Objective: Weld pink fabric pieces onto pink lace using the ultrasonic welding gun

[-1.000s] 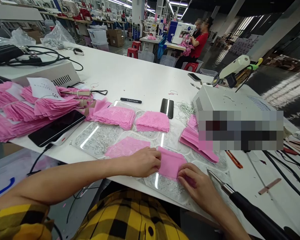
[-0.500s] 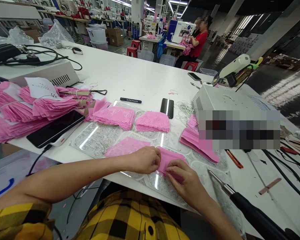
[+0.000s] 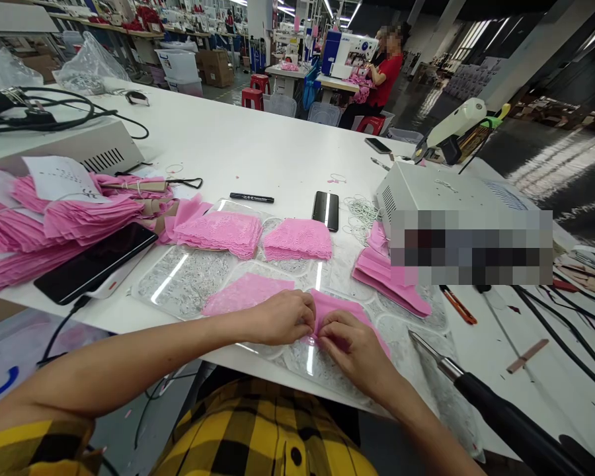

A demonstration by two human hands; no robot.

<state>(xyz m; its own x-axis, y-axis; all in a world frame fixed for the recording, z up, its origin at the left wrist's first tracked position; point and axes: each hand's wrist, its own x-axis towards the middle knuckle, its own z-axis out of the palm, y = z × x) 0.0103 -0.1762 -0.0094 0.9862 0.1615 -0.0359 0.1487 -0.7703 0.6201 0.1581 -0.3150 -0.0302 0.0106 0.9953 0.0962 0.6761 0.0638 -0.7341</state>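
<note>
My left hand [image 3: 288, 318] is closed, its fingertips pinching the left edge of a pink fabric piece [image 3: 341, 305]. Close beside it, my right hand [image 3: 351, 349] pinches the same piece near its lower left corner. The fingertips of both hands almost meet there. To the left lies a lacy pink fabric piece [image 3: 245, 291], partly behind my left hand and wrist. Both pieces lie on a clear patterned mat [image 3: 171, 281]. Behind them stand two stacks of pink lace pieces, a left stack [image 3: 221, 233] and a right stack [image 3: 298, 239]. Folded pink fabric strips [image 3: 384, 281] lie to the right.
A soldering-iron-like tool [image 3: 480, 390] points inward at the right, near an orange cutter [image 3: 459, 305]. Grey box units stand at right [image 3: 436, 185] and left [image 3: 64, 149]. Phones, a black marker [image 3: 252, 198] and bundled pink fabric [image 3: 89, 215] lie around. A person in red sits farther back.
My right hand has moved left, closer to my left hand, and its fingers have closed on the fabric's edge. The right part of the pink piece is more uncovered. The view has shifted slightly.
</note>
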